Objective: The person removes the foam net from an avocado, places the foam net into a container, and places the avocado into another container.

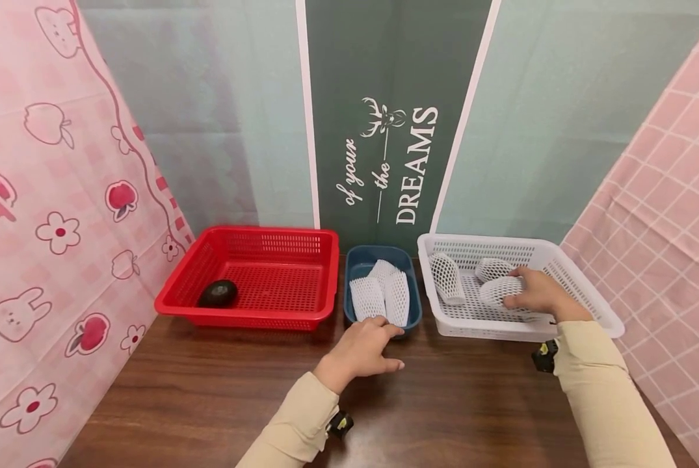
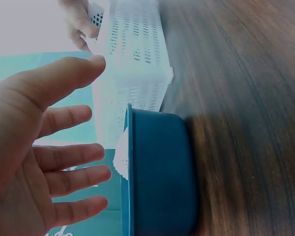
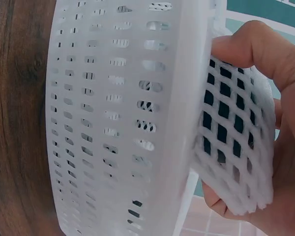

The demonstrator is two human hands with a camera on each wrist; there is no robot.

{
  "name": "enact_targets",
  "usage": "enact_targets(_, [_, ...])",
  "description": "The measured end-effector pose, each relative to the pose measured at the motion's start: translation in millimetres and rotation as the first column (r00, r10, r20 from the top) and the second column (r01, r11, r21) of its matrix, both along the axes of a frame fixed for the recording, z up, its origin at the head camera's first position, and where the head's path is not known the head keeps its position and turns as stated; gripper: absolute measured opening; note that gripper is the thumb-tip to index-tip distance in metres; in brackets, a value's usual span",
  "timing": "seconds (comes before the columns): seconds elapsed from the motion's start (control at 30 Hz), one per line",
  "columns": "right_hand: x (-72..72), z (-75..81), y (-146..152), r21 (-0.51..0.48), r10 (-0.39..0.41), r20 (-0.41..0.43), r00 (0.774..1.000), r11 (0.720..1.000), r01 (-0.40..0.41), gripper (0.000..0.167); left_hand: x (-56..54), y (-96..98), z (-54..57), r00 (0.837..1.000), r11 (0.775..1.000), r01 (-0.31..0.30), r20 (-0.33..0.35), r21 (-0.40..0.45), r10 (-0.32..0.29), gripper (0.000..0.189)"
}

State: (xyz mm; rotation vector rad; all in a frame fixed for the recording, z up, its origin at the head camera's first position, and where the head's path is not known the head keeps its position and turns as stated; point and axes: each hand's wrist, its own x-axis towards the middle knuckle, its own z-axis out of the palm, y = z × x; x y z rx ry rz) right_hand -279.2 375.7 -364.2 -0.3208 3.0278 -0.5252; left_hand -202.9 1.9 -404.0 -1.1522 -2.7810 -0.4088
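Observation:
My right hand (image 1: 539,294) reaches into the white basket (image 1: 583,305) and grips a dark avocado in a white foam net (image 3: 233,128), thumb on one side and fingers on the other. Beside it in that basket lie another netted piece (image 1: 492,268) and, at the left end, a netted one with dark showing through (image 1: 445,276). My left hand (image 1: 362,348) hovers at the front rim of the small blue bin (image 1: 415,292), its fingers spread and holding nothing. Several white foam nets (image 1: 367,298) lie in that bin.
A red basket (image 1: 285,318) stands left of the blue bin, with a bare dark avocado (image 1: 218,294) in its left front corner. All three containers stand in a row on the brown wooden table (image 1: 209,390). Printed cloth hangs behind and on both sides.

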Motion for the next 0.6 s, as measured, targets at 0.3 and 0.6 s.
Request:
enact_targets(0.3, [6.8,0.8,-8,0.004,0.034,-0.095,0.995,0.999,-0.034,0.068,6.0,-5.3,-0.3,0.999,1.000,-0.003,-0.046,-0.021,0.002,0.049])
enact_targets(0.6, [27.0,5.3,-26,-0.038,0.054,-0.202,0.978,0.997,-0.063,0.068,10.0,-29.9,-6.5,0.992,0.999,-0.009,-0.127,0.049,0.015,0.046])
